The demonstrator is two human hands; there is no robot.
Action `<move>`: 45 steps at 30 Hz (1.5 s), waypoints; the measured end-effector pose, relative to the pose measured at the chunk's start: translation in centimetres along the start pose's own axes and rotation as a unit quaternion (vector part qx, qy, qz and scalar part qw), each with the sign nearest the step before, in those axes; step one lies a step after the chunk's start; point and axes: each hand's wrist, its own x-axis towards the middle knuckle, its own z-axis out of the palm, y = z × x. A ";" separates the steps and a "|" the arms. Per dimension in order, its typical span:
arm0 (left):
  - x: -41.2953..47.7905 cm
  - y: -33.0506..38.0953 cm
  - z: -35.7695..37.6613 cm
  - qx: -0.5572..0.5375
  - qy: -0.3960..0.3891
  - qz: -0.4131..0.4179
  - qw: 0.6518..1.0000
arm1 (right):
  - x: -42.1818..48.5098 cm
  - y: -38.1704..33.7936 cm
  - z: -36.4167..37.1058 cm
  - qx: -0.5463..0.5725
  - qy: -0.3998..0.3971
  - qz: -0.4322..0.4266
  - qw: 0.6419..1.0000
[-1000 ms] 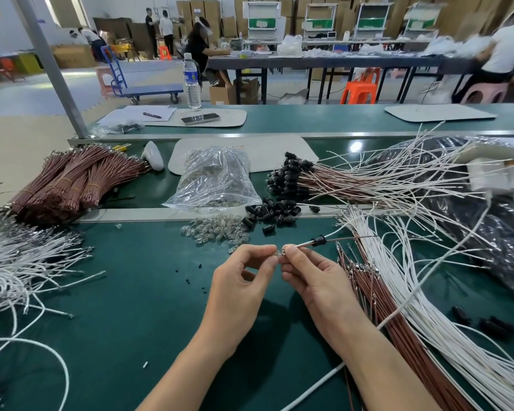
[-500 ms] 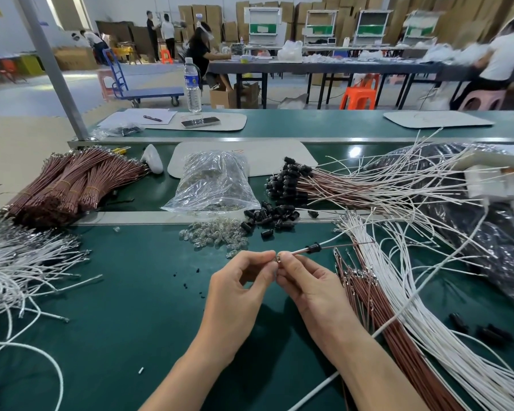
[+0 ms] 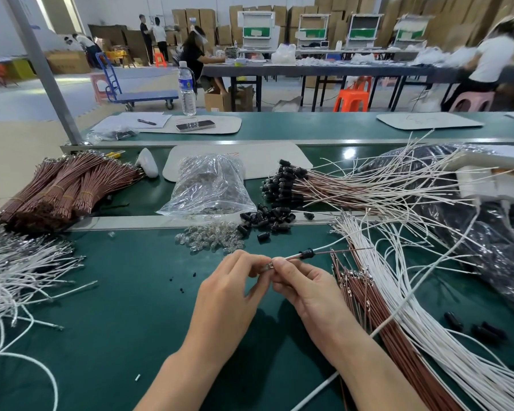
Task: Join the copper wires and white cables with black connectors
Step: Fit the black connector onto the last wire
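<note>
- Left grip [image 3: 232, 295] pinches a small clear piece [image 3: 267, 266]; right grip [image 3: 306, 289] pinches the white cable [image 3: 333, 242] and copper wire [image 3: 344, 250] ends against it.
- Black connector [image 3: 306, 253] sits on these 2, just beyond that grip.
- Best keep the ends aligned, then slide it down squarely.

A black connector [image 3: 306, 253] rides the white cable [image 3: 330, 245] and copper wire [image 3: 344, 251].

A water bottle [image 3: 187, 90] stands at the table's [image 3: 309, 127] far edge, a phone [image 3: 195, 125] and pen [image 3: 146, 122] just beside it; beyond, a blue cart [image 3: 143, 96] left, an orange stool [image 3: 351, 99] right.
</note>
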 end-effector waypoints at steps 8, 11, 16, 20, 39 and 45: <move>-0.1 -0.2 0.2 -0.034 -0.007 -0.025 0.999 | 0.2 0.1 -0.2 0.014 -0.004 0.022 1.000; -0.2 -0.5 0.2 -0.037 -0.007 -0.024 0.999 | 0.3 0.1 -0.3 0.016 -0.003 0.025 1.000; -0.2 -0.6 0.4 -0.043 -0.009 -0.015 0.999 | 0.3 0.2 -0.5 0.004 0.008 0.015 1.000; -0.2 -0.5 0.4 -0.017 -0.012 -0.014 1.000 | 0.3 0.2 -0.5 0.006 0.022 0.010 1.000; 0.0 -0.8 0.4 -0.071 0.013 -0.043 0.996 | 0.7 -0.7 -1.1 0.141 0.097 0.022 0.985; -0.1 -0.7 0.2 -0.074 0.004 -0.040 0.996 | 0.4 -0.7 -0.8 0.106 0.066 0.017 0.992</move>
